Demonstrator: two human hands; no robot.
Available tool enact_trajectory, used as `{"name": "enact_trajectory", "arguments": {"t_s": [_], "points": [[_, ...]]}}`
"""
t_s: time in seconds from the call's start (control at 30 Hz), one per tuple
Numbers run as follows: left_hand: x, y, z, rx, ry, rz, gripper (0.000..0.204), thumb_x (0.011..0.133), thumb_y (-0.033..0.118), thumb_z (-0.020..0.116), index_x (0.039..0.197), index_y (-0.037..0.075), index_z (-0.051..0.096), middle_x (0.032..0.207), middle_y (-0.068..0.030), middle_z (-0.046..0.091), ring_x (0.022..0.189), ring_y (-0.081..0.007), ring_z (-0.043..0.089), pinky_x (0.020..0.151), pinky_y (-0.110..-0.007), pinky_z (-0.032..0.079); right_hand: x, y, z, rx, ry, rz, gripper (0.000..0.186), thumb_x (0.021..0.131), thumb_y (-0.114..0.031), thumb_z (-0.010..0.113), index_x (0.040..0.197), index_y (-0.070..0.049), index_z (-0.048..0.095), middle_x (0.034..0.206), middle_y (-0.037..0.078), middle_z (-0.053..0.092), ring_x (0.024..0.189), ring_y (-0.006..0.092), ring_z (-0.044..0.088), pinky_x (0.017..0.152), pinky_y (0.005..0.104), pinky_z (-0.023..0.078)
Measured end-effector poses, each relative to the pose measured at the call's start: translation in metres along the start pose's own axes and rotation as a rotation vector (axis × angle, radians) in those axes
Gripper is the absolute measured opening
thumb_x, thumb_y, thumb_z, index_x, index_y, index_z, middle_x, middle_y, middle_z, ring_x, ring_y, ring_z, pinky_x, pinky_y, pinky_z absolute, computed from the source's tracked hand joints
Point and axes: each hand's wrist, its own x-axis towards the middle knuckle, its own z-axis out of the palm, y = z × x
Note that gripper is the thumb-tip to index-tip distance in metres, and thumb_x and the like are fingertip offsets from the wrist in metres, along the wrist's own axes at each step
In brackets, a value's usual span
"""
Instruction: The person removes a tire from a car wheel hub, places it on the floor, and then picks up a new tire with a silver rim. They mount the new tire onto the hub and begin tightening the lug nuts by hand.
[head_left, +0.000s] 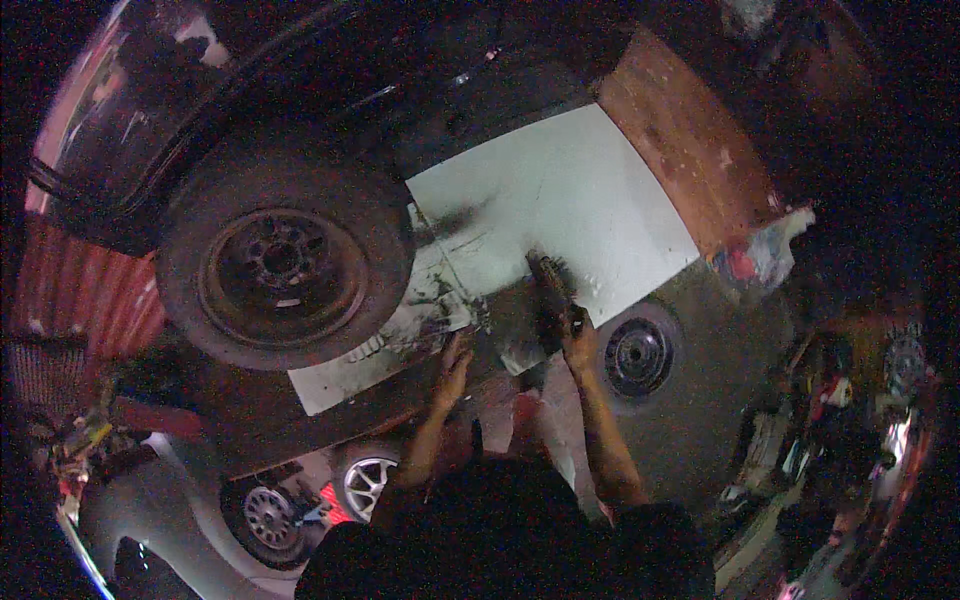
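Observation:
A white sheet (560, 190) with black smudges lies in front of me, its lower part heavily stained. My right hand (578, 345) is closed around a dark elongated thing (548, 285) that reaches up over the stained part of the sheet. Poor light hides what kind of thing it is. My left hand (455, 362) is near the sheet's lower edge, fingers stretched forward and nothing visible in them. Whether it touches the sheet I cannot tell. To the left, a large tyre on a rusty steel rim (282, 260) stands beside the sheet.
A brown board (690, 140) runs along the sheet's far right side. A smaller black wheel (640, 355) is at the right of my right hand. Lower left are a light-spoked wheel (368, 485), another wheel (270, 518) and a grey car body panel (150, 510). Assorted clutter fills the far right.

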Motion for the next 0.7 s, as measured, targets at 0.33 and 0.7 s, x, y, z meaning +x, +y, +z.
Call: {"name": "enact_trajectory", "arguments": {"t_s": [0.33, 0.7], "points": [[-0.003, 0.072, 0.082, -0.013, 0.146, -0.163, 0.063, 0.098, 0.032, 0.060, 0.152, 0.008, 0.039, 0.155, -0.0146, 0.042, 0.140, -0.0280, 0.042, 0.115, -0.041, 0.032, 0.106, 0.034, -0.025, -0.398, -0.125, -0.315, 0.035, 0.087, -0.036, 0.062, 0.101, -0.003, 0.069, 0.097, 0.017, 0.068, 0.091, 0.0389, 0.059, 0.092, 0.0496, 0.041], [-0.016, 0.052, 0.045, -0.131, 0.486, 0.235, 0.051, 0.093, 0.008, 0.059, 0.143, 0.006, 0.048, 0.146, -0.0166, 0.051, 0.136, -0.0314, 0.046, 0.110, -0.041, 0.038, 0.100, -0.039, 0.001, -0.060, -0.297, -0.635, 0.038, 0.097, -0.025, 0.058, 0.124, 0.002, 0.059, 0.111, 0.022, 0.064, 0.101, 0.0366, 0.062, 0.091, 0.0455, 0.049]]}}
